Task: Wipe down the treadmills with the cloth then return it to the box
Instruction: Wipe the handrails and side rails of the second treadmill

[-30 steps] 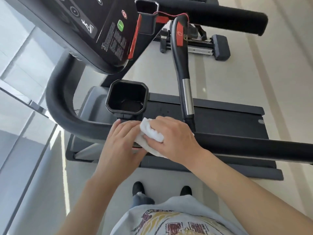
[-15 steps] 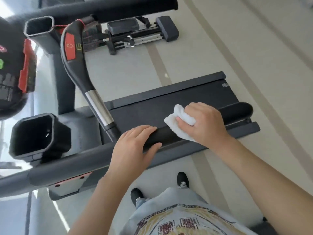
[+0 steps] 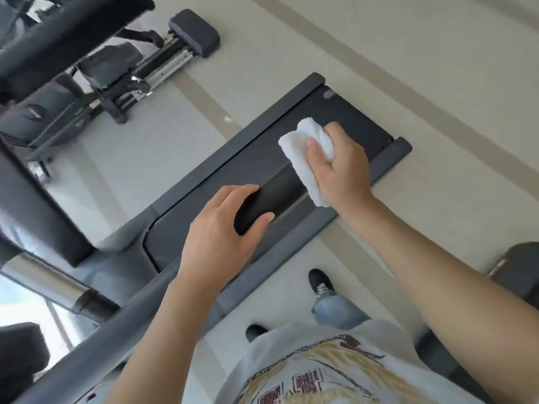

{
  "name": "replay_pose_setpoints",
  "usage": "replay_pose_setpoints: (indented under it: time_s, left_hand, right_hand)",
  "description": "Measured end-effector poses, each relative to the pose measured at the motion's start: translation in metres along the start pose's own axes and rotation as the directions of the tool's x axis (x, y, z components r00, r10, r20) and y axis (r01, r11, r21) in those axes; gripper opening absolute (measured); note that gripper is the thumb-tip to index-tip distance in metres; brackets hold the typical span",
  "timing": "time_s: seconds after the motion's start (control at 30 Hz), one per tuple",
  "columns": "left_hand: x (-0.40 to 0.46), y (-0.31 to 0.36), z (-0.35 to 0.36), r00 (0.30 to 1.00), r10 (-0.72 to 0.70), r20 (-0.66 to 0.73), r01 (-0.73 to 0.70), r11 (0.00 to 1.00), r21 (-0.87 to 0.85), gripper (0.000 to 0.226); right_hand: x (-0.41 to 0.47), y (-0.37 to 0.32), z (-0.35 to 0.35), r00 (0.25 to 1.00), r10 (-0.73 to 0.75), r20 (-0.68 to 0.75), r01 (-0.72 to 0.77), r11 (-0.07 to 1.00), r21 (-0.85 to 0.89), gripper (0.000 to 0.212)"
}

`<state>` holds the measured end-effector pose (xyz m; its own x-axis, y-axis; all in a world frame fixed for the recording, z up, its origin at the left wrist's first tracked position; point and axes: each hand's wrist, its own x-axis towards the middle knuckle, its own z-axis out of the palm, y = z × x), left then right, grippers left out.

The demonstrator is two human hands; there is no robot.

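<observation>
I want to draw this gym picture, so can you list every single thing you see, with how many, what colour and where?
cloth: one, white, over the far end of the handrail, under the right hand
handrail: one, black, running from lower left toward the hands
treadmill deck: one, dark grey and black, on the floor below the handrail
bench machine: one, grey and black, upper left on the floor
floor: beige with darker stripes
shoes: two, black, bottom middle
shirt: one, grey with a print, bottom
left hand: one, gripping the handrail
right hand: one, fingers curled on the cloth
</observation>
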<state>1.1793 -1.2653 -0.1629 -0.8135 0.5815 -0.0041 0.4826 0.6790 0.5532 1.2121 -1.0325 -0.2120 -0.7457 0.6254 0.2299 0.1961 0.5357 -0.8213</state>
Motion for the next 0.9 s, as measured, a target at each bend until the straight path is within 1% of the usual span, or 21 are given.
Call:
replay_pose_setpoints:
  time_s: [0.07, 0.13, 0.17, 0.2, 0.23, 0.27, 0.3, 0.37, 0.43, 0.5, 0.53, 0.63, 0.7, 0.77, 0.83, 0.9]
  left_hand:
    - [0.000, 0.003, 0.001, 1.000, -0.020, -0.008, 0.020, 1.000, -0.004, 0.043]
    - [-0.001, 0.004, 0.002, 1.000, -0.018, -0.014, 0.018, 1.000, -0.007, 0.044]
    - [-0.001, 0.004, 0.002, 1.000, -0.015, -0.018, 0.015, 1.000, -0.009, 0.043]
    - [-0.001, 0.005, 0.002, 1.000, -0.005, -0.023, 0.004, 1.000, -0.009, 0.040]
    - [-0.001, 0.005, 0.002, 1.000, 0.010, -0.026, -0.011, 1.000, -0.008, 0.035]
    - [-0.001, 0.005, 0.003, 0.999, 0.026, -0.024, -0.027, 1.000, -0.004, 0.031]
    - [-0.001, 0.006, 0.003, 0.999, 0.040, -0.019, -0.040, 0.999, -0.001, 0.028]
    - [-0.001, 0.004, 0.003, 0.997, 0.074, -0.006, -0.074, 0.997, -0.006, 0.025]
    - [0.000, 0.003, 0.002, 0.996, 0.090, -0.002, -0.090, 0.996, -0.019, 0.031]
    - [0.000, 0.000, 0.001, 0.997, 0.082, 0.005, -0.082, 0.996, -0.018, 0.043]
    - [0.000, -0.001, 0.001, 0.997, 0.079, 0.006, -0.079, 0.997, -0.018, 0.047]
    - [0.000, -0.004, 0.000, 0.996, 0.089, 0.023, -0.088, 0.996, -0.010, 0.048]
    - [-0.001, -0.008, -0.004, 0.993, 0.100, 0.068, -0.100, 0.995, -0.015, 0.051]
    - [-0.005, -0.015, -0.011, 0.984, 0.124, 0.128, -0.123, 0.992, -0.023, 0.055]
    - [-0.013, -0.025, -0.021, 0.978, 0.141, 0.153, -0.138, 0.990, -0.027, 0.056]
    - [-0.026, -0.039, -0.031, 0.977, 0.158, 0.145, -0.155, 0.987, -0.033, 0.055]
  right_hand:
    - [-0.018, -0.004, 0.005, 0.997, 0.013, -0.081, -0.008, 0.998, 0.065, 0.026]
    - [-0.036, -0.010, 0.009, 0.988, -0.044, -0.148, 0.060, 0.993, 0.103, 0.019]
    - [-0.044, -0.012, 0.012, 0.982, -0.098, -0.163, 0.117, 0.987, 0.113, 0.017]
    - [-0.053, -0.014, 0.018, 0.973, -0.162, -0.164, 0.183, 0.976, 0.122, 0.018]
    - [-0.063, -0.017, 0.024, 0.962, -0.222, -0.160, 0.243, 0.961, 0.129, 0.025]
    - [-0.072, -0.017, 0.030, 0.952, -0.264, -0.155, 0.285, 0.949, 0.138, 0.033]
    - [-0.078, -0.016, 0.035, 0.946, -0.285, -0.152, 0.307, 0.940, 0.149, 0.037]
    - [-0.083, -0.011, 0.040, 0.935, -0.316, -0.163, 0.336, 0.934, 0.117, 0.030]
    - [-0.078, -0.006, 0.039, 0.917, -0.343, -0.202, 0.360, 0.932, 0.050, 0.021]
    - [-0.070, -0.003, 0.035, 0.914, -0.307, -0.264, 0.327, 0.944, 0.035, 0.016]
    - [-0.065, -0.003, 0.033, 0.923, -0.254, -0.290, 0.277, 0.960, 0.042, 0.014]
    - [-0.059, -0.006, 0.031, 0.935, -0.010, -0.356, 0.047, 0.994, 0.094, 0.014]
    - [-0.061, -0.013, 0.035, 0.919, 0.079, -0.386, -0.028, 0.990, 0.136, 0.012]
    - [-0.069, -0.022, 0.042, 0.908, 0.073, -0.412, -0.020, 0.991, 0.131, 0.011]
    - [-0.086, -0.034, 0.054, 0.913, -0.005, -0.408, 0.052, 0.993, 0.104, 0.013]
    - [-0.110, -0.048, 0.072, 0.915, -0.094, -0.393, 0.146, 0.984, 0.106, 0.018]
